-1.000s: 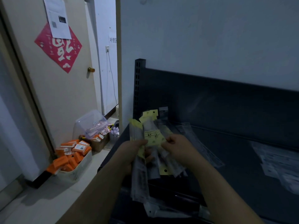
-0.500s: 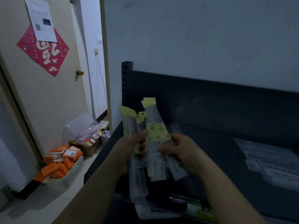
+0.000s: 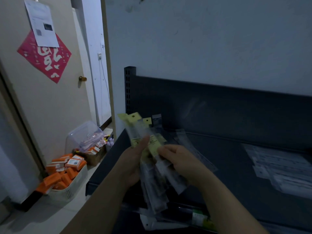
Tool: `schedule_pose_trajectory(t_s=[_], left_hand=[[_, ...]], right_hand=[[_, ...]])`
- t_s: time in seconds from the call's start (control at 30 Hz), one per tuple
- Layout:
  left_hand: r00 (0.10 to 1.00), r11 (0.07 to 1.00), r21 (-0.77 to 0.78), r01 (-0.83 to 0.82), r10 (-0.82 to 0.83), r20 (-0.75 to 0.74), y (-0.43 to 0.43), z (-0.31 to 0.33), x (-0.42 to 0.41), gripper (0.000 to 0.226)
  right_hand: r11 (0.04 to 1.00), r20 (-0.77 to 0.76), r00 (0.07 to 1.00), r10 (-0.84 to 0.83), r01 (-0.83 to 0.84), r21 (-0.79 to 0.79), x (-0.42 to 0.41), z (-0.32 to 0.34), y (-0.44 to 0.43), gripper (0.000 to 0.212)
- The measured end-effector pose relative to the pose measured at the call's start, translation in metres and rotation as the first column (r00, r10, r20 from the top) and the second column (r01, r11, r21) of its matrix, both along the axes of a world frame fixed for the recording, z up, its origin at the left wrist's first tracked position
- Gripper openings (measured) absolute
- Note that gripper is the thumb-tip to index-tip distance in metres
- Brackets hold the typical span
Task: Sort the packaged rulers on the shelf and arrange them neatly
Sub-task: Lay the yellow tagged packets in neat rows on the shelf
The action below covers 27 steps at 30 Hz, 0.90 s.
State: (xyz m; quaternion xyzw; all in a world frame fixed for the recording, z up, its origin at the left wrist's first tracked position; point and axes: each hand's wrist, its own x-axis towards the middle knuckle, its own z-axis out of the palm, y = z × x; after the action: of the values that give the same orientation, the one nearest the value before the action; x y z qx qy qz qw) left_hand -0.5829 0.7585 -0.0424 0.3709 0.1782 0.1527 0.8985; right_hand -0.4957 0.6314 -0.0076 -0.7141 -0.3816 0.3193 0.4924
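1. The left grip is closed round a fanned bundle of packaged rulers, with the thumb laid up the front of the packets over a yellow label.
2. The right grip pinches the same bundle from the right side, its fingers curled against the yellow cards.
3. The packaged rulers stand nearly upright between the two hands, above the front left part of the dark shelf. Their yellow hang tabs splay at the top and their clear sleeves hang down below the hands.
4. A loose clear packet lies flat on the shelf just behind the right grip.
5. More flat packets lie spread on the shelf, well apart to the right.
6. On the floor to the left, a white basket holds orange boxes. A clear plastic tub sits tilted behind it.
7. The door beyond carries a red paper diamond with a white sheet overlapping its top corner.
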Motion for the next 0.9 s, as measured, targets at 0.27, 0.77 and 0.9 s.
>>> schedule_pose_trajectory(t_s=[0.27, 0.77, 0.9], left_hand=[[0.97, 0.976, -0.043, -0.212, 0.205, -0.128, 0.02, 0.0, -0.019, 0.006], [0.961, 0.974, -0.057, -0.221, 0.207, -0.185, 0.028, 0.002, -0.031, 0.012], [0.978, 0.987, -0.019, -0.162, 0.158, -0.134, 0.023, 0.005, -0.022, 0.012]], right_hand=[[0.961, 0.456, 0.875, -0.165, 0.247, -0.125, 0.012, -0.029, 0.017, 0.032], [0.952, 0.298, 0.914, -0.276, 0.302, -0.045, 0.027, -0.033, 0.013, 0.033], [0.973, -0.023, 0.973, -0.229, 0.228, -0.016, 0.021, -0.028, 0.007, 0.031]])
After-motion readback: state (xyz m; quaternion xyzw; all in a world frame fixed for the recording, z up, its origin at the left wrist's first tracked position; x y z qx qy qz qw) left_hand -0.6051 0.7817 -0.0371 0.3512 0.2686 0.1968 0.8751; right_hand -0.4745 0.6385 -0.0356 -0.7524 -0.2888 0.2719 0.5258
